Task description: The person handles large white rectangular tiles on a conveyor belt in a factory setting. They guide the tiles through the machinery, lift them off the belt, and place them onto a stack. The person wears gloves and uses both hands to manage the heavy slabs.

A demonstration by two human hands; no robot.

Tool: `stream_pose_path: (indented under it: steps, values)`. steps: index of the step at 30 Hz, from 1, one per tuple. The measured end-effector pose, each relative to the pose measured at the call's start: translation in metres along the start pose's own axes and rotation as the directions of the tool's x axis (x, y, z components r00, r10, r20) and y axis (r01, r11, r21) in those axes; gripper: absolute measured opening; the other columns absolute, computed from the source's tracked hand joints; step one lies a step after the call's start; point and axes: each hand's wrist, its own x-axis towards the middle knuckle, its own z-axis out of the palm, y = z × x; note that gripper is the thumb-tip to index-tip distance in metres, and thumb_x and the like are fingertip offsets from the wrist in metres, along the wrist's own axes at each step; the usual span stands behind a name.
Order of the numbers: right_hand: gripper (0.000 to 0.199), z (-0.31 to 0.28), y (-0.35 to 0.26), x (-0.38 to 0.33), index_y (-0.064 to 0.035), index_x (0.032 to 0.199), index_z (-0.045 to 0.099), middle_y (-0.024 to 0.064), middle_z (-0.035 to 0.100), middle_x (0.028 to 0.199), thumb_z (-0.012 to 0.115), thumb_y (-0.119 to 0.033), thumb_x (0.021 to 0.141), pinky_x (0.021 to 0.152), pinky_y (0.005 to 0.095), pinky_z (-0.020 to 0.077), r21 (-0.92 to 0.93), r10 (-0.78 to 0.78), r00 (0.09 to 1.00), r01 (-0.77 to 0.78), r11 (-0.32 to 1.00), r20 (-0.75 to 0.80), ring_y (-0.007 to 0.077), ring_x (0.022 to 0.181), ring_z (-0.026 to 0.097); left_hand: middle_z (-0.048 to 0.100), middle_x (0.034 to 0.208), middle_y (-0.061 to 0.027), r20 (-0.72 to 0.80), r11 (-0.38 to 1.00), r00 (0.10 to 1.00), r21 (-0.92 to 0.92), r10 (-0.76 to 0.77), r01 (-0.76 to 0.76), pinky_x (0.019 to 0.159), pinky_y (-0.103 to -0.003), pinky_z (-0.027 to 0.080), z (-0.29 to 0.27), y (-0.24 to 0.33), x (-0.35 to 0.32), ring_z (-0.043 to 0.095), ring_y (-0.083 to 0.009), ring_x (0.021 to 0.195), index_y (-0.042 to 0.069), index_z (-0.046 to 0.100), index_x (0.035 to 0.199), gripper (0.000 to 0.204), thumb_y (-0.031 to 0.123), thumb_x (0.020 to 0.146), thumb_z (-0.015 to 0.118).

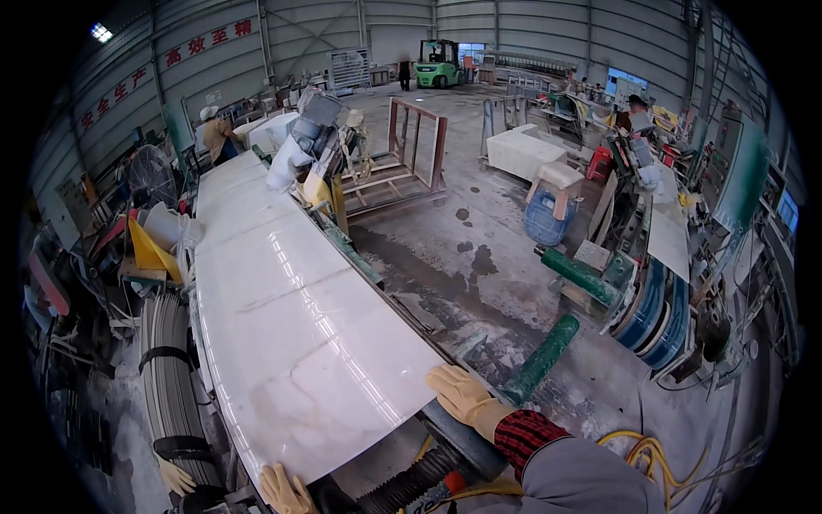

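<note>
A long polished white stone slab (291, 317) with faint grey veins runs from the near edge far into the workshop. My right hand (462, 396), in a tan glove with a red-and-black cuff, lies flat on the slab's near right corner. My left hand (285, 491), also in a tan glove, grips the slab's near edge at the bottom. Below the slab, between my hands, a dark ribbed roller (411, 481) shows.
Green rollers (541, 358) stand right of the slab over a wet concrete floor. A bundle of grey strips (169, 377) lies to the left. Yellow hose (651, 454) coils by my right arm. A machine (317, 137) sits at the slab's far end. A person (216, 133) works at back left; a green forklift (438, 64) is parked far off.
</note>
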Motion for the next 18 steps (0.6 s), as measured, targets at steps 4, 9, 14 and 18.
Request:
stream_pose_path:
  steps: [4, 9, 14, 18]
  values:
    - [0.036, 0.002, 0.002, -0.002, -0.0074, 0.135, 0.064, 0.0161, 0.063, 0.137, 0.065, -0.012, 0.098, 0.117, 0.0486, 0.0470, 0.014, 0.002, 1.000, -0.003, 1.000, 0.019, 0.0403, 0.132, 0.058, 0.037, 0.181, -0.0199, 0.003, 1.000, 1.000, 0.012, -0.006, 0.006, 0.140, -0.053, 0.013, 0.005, -0.004, -0.002, 0.029, -0.0406, 0.168, 0.016, 0.041, 0.176, 0.065, 0.049, 0.119, 0.044]
    - [0.038, 0.002, 0.003, -0.005, -0.0058, 0.136, 0.066, 0.0176, 0.064, 0.136, 0.065, -0.012, 0.098, 0.115, 0.0508, 0.0475, 0.051, 0.009, 1.000, -0.008, 0.999, -0.001, 0.0427, 0.129, 0.058, 0.042, 0.175, -0.0260, -0.096, 0.997, 0.993, -0.019, 0.073, -0.075, 0.136, -0.057, 0.019, 0.013, -0.012, -0.005, 0.035, -0.0467, 0.162, 0.009, 0.047, 0.169, 0.062, 0.038, 0.115, 0.051]
    - [0.035, 0.002, 0.002, -0.008, -0.0061, 0.134, 0.066, 0.0172, 0.064, 0.140, 0.064, -0.012, 0.100, 0.115, 0.0502, 0.0476, 0.054, 0.011, 1.000, -0.012, 0.998, 0.007, 0.0420, 0.132, 0.058, 0.049, 0.166, -0.0356, -0.321, 0.979, 0.931, -0.046, 0.173, -0.198, 0.130, -0.065, 0.028, 0.046, -0.033, -0.006, 0.044, -0.0564, 0.153, 0.000, 0.056, 0.159, 0.057, 0.017, 0.106, 0.069]
    - [0.034, -0.002, -0.001, -0.009, -0.0058, 0.134, 0.066, 0.0172, 0.063, 0.142, 0.063, -0.013, 0.101, 0.115, 0.0501, 0.0475, 0.043, 0.003, 1.000, -0.002, 0.999, -0.016, 0.0419, 0.133, 0.058, 0.046, 0.168, -0.0349, -0.277, 0.987, 0.951, -0.048, 0.137, -0.156, 0.132, -0.063, 0.026, 0.039, -0.025, -0.010, 0.041, -0.0554, 0.155, 0.001, 0.054, 0.161, 0.058, 0.019, 0.107, 0.067]
